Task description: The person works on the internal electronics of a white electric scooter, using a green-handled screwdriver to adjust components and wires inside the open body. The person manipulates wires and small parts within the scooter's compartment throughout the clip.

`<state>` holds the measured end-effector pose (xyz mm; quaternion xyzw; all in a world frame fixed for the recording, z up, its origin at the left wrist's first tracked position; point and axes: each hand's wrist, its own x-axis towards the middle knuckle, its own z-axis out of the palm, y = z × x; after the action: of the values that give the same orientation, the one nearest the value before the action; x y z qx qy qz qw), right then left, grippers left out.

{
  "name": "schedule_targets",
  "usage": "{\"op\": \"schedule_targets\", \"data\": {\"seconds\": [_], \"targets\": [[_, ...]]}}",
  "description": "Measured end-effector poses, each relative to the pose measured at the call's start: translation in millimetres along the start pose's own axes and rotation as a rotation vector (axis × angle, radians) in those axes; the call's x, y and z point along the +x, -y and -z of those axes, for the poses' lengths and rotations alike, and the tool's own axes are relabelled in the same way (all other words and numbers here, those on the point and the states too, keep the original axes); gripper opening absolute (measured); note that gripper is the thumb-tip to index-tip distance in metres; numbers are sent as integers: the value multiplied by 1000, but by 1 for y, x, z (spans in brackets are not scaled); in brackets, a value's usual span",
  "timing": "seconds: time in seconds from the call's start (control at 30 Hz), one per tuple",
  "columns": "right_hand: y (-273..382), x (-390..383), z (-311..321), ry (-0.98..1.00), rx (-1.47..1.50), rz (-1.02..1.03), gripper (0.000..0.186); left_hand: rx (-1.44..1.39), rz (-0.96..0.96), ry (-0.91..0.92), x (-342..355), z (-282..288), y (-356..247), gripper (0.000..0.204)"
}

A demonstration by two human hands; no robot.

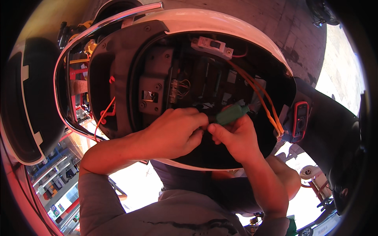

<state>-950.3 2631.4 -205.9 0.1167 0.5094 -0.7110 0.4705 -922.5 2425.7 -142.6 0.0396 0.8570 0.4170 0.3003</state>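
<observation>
Inside the open storage well [204,157], the right hand [238,137] is pinching a green cylinder [230,114], probably to steady it — the left hand [177,126] is pressing its fingers together beside it, contents hidden. Beyond, orange wires [271,114] are running to a white switch [212,46].

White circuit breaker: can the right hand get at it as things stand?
Probably yes: nothing covers the white circuit breaker, and the open compartment leaves a way up to it, though the right hand holds a green cylindrical piece.
</observation>
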Motion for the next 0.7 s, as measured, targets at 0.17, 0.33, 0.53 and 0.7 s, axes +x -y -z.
{"op": "schedule_targets", "data": {"seconds": [0.17,0.33,0.53,0.7], "targets": [[2,0,3,46,37,26,26,-92,-2,-19,1,1,-2,16],[0,-1,1,219,-140,-96,23,-413,65,-156,3,1,-5,27],[2,-6,-8,359,-187,-107,25,-449,74,-124,6,5,-1,21],[3,-5,-12,310,-69,-121,31,-452,119,-154,7,3,0,18]]}}
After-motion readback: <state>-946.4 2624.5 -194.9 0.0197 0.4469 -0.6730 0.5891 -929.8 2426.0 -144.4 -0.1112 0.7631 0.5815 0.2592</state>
